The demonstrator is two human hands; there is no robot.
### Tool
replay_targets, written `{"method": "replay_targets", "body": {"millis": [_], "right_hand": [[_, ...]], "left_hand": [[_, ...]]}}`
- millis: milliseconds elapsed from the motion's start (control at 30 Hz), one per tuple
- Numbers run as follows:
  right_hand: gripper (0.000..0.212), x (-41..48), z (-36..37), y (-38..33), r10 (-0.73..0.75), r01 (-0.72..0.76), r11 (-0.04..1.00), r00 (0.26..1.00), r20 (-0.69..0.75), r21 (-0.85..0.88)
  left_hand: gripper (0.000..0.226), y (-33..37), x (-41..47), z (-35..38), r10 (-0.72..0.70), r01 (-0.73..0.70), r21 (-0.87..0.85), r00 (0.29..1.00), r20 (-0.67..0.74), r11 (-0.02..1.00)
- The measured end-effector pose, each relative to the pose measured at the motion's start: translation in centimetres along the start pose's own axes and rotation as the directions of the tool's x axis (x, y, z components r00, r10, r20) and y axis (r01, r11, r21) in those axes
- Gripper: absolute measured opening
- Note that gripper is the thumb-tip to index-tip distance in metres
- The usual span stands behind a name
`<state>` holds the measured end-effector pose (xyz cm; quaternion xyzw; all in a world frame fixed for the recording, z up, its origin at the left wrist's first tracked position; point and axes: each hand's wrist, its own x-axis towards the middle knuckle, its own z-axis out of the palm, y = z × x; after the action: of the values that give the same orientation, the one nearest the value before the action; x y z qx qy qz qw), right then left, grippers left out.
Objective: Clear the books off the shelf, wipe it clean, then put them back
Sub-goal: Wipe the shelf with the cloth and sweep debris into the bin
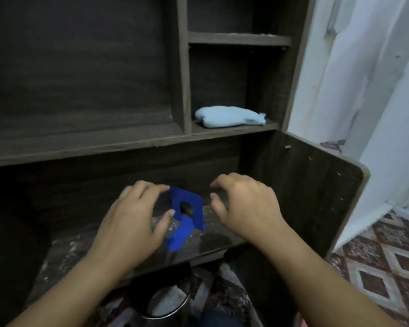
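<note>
A blue metal bookend (pixel 197 214) stands on the lower shelf (pixel 215 246) of a dark wooden unit. My left hand (pixel 132 223) holds it, with the forefinger over the top edge of its upright plate and the thumb against its face. My right hand (pixel 246 206) hovers just right of the bookend, fingers loosely curled and holding nothing. A light blue cloth (pixel 229 116) lies bunched in the small compartment above and to the right. No books are in view. The lower shelf surface looks wet or dusty around the bookend.
A long shelf board (pixel 80 147) runs above my hands. The unit's side panel (pixel 316 197) closes the right. Below the shelf edge sits a round metal vessel (pixel 168 300). Patterned floor tiles (pixel 376 267) and a white wall (pixel 364 90) lie to the right.
</note>
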<state>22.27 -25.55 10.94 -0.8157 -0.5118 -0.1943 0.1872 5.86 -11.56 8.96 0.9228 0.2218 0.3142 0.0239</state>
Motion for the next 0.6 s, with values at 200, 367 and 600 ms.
{"method": "replay_targets", "body": {"millis": [200, 367, 600], "right_hand": [[0.030, 8.1, -1.6, -0.4, -0.088, 0.080, 0.992, 0.992, -0.086, -0.098], [0.039, 13.6, -1.6, 1.3, -0.082, 0.069, 0.989, 0.991, -0.104, -0.128], [0.069, 18.3, -0.3, 4.1, 0.101, -0.085, 0.985, 0.989, 0.103, -0.153]], "left_hand": [[0.054, -2.6, 3.4, -5.1, -0.066, 0.076, 0.111, 0.994, -0.090, 0.991], [0.054, -3.8, 6.9, -5.7, -0.077, 0.090, 0.161, 0.993, -0.085, 0.983], [0.031, -5.3, 9.8, -2.7, -0.125, 0.139, 0.161, 0.988, -0.092, 0.977]]}}
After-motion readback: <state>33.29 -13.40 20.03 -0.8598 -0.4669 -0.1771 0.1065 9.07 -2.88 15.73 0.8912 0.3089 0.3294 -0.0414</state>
